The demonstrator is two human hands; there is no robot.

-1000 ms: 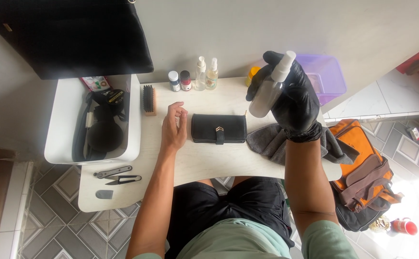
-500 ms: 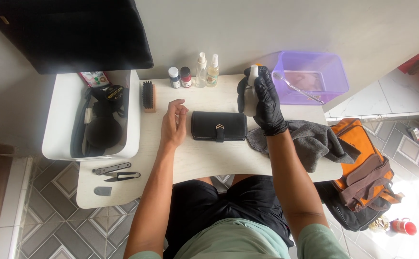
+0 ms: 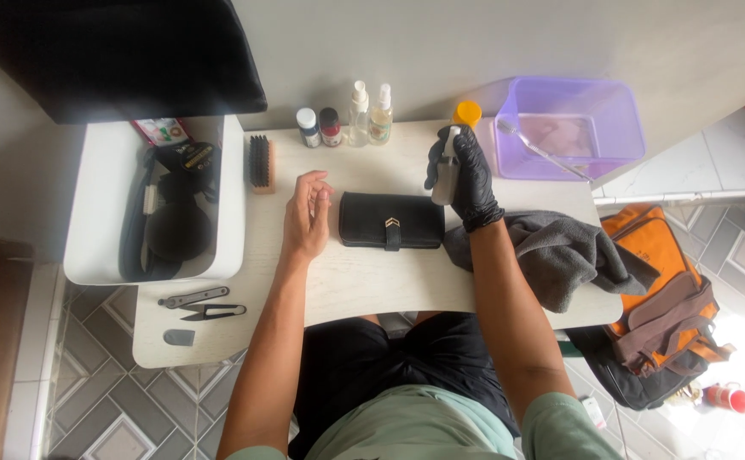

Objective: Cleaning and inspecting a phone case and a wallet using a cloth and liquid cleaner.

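At the centre of the frame we see a black leather wallet with a small gold clasp [image 3: 391, 221] lying flat on the pale wooden desk [image 3: 364, 285]. Our bare left hand [image 3: 308, 215] rests just left of it, fingers loosely spread. Our black-gloved right hand [image 3: 464, 175] grips a small white spray bottle [image 3: 447, 167] above the wallet's right end, beside a crumpled grey cloth [image 3: 560, 251].

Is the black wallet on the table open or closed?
Closed. The black wallet lies flat on the table, its strap fastened over the front; the bare left hand rests beside it.
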